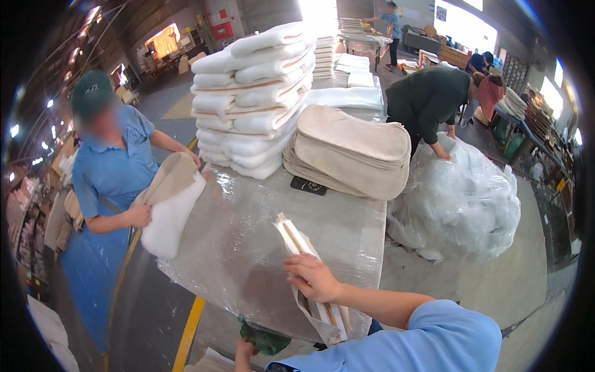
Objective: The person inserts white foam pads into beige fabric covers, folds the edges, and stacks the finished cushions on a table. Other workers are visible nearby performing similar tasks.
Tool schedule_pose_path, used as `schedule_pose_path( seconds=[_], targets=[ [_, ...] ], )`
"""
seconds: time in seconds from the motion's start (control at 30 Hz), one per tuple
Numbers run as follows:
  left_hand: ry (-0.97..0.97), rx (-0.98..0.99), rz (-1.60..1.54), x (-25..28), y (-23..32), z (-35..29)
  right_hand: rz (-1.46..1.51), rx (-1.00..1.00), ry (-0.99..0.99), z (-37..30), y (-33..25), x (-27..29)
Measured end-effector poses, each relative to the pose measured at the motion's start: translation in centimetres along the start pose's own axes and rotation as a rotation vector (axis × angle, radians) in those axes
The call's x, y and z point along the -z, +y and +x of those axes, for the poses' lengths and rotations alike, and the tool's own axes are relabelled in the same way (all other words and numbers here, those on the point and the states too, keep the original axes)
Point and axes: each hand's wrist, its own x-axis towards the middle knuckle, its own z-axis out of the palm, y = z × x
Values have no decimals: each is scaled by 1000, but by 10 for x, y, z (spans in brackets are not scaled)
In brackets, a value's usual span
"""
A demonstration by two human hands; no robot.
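A long beige fabric cover (299, 299) lies near the front edge of the plastic-wrapped table (248, 242), with white strips (297, 237) along its length. My right hand (313, 277) rests across it, fingers stretched over the strips and palm down. Below the table's front edge, my left hand (245, 349) grips a dark green cloth (266, 340); its fingers are partly hidden by the cloth. A stack of beige fabric covers (347, 146) sits at the table's far right, on top of a dark flat object (308, 185).
Folded white padding (248, 99) is piled high at the back. At left, a co-worker (118, 155) holds a beige cover with white padding (170, 214). Another person (431, 102) bends over a big clear plastic bundle (458, 198) at right. More beige pieces (211, 361) lie low at the front.
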Motion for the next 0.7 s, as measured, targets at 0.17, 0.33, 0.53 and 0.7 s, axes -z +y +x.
schedule_pose_path(
  seconds=[0.17,0.33,0.53,0.7],
  targets=[
    [247,-165,436,36,26,-15,36,45,115,0,0,2],
    [13,-573,-303,-25,146,-44,270,-180,165,3,11,14],
    [-461,-732,-609,-113,273,-38,310,-422,318,89,75,17],
    [-343,-770,-490,-151,336,-18,710,-579,247,110,131,-1]
  ],
)
